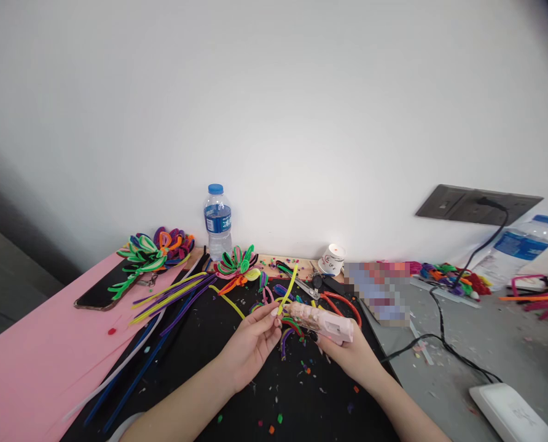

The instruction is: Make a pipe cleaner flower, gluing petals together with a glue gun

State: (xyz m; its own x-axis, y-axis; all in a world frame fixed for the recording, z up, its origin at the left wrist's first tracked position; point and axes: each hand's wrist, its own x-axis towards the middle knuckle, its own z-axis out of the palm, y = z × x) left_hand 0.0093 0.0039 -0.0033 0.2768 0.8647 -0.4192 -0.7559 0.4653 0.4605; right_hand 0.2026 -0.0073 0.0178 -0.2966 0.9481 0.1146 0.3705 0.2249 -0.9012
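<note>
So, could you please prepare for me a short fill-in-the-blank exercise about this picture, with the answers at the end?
1. The left hand pinches a fuzzy stem whose colour is ____.
2. The right hand holds a glue gun coloured pale ____.
3. In the picture, the phone lies to the ____ of the bottle nearest it.
4. That bottle has a ____ cap.

Missing words: yellow; pink; left; blue.

The wall (274, 123) is softly lit, brightest near the centre. The upper-right corner is darkened. An area right of centre is masked by pixelation.
</note>
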